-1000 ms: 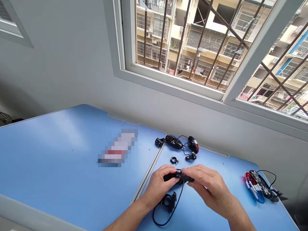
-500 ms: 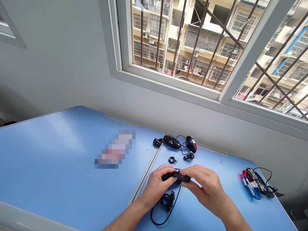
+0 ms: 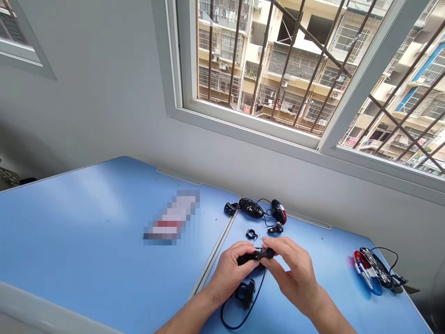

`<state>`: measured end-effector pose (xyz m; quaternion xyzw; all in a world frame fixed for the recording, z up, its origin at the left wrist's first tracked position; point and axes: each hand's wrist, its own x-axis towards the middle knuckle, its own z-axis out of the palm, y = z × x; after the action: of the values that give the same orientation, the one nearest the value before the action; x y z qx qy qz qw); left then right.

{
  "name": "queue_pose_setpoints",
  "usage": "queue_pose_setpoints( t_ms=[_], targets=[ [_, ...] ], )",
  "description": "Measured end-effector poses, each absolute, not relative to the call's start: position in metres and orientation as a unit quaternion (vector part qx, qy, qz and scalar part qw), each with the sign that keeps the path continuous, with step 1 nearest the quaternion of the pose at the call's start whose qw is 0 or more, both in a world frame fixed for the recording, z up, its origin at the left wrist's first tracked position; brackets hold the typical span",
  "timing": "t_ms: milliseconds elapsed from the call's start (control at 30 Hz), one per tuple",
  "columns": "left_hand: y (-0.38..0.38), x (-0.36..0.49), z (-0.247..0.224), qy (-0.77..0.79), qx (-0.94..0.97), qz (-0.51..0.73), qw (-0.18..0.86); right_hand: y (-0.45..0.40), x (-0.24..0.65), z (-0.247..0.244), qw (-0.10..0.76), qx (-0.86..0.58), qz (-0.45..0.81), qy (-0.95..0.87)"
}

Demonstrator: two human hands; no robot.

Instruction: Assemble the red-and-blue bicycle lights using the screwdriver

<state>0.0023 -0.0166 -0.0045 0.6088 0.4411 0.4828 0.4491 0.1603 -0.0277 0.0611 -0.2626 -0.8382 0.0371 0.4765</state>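
A dark, glossy black device point(image 3: 247, 257) with a cable point(image 3: 261, 284) is between my two hands, over the table. My left hand point(image 3: 229, 266) has fingers and thumb closed around its left side. With thumb and fingertips, my right hand point(image 3: 295, 271) pinches its right end. The cable loops down below my hands, beside a black clamp bracket point(image 3: 247, 293) lying on the table. A small black ring clamp point(image 3: 251, 234) lies just beyond my fingers. Much of the held device is covered by my fingers.
Near the wall lie a black oval unit point(image 3: 251, 207), a red-and-white lensed unit point(image 3: 278, 212) and a small black part point(image 3: 275, 228). At right sit a red-and-blue lens cover point(image 3: 366, 273) and a black housing point(image 3: 378, 267). The blue table point(image 3: 104, 260) has a seam; a barred window is above.
The view has shifted slightly, so the scene sits a little lower and to the right. My right fingers have shifted on the device's right end; both hands still hold it.
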Motion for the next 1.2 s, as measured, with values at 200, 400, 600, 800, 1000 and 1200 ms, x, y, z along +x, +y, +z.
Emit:
queue_pose_setpoints(
  t_ms=[200,400,600,800,1000,1200],
  targets=[
    [-0.016,0.002,-0.006,0.444,0.609,0.478,0.451,-0.026,0.168,0.071,0.440,-0.235,0.037,-0.866],
    [-0.017,0.003,-0.004,0.439,0.610,0.466,0.466,-0.030,0.179,0.087,0.383,-0.214,0.108,-0.892],
    [-0.017,0.003,-0.005,0.451,0.603,0.467,0.463,-0.028,0.180,0.080,0.388,-0.214,0.142,-0.885],
    [-0.017,0.003,-0.008,0.445,0.615,0.471,0.449,-0.031,0.176,0.078,0.397,-0.229,0.115,-0.882],
    [-0.017,0.003,-0.010,0.440,0.621,0.469,0.447,-0.033,0.173,0.075,0.416,-0.242,0.102,-0.871],
    [-0.016,0.003,-0.009,0.435,0.624,0.472,0.447,-0.035,0.168,0.073,0.429,-0.258,0.079,-0.862]
  ],
)
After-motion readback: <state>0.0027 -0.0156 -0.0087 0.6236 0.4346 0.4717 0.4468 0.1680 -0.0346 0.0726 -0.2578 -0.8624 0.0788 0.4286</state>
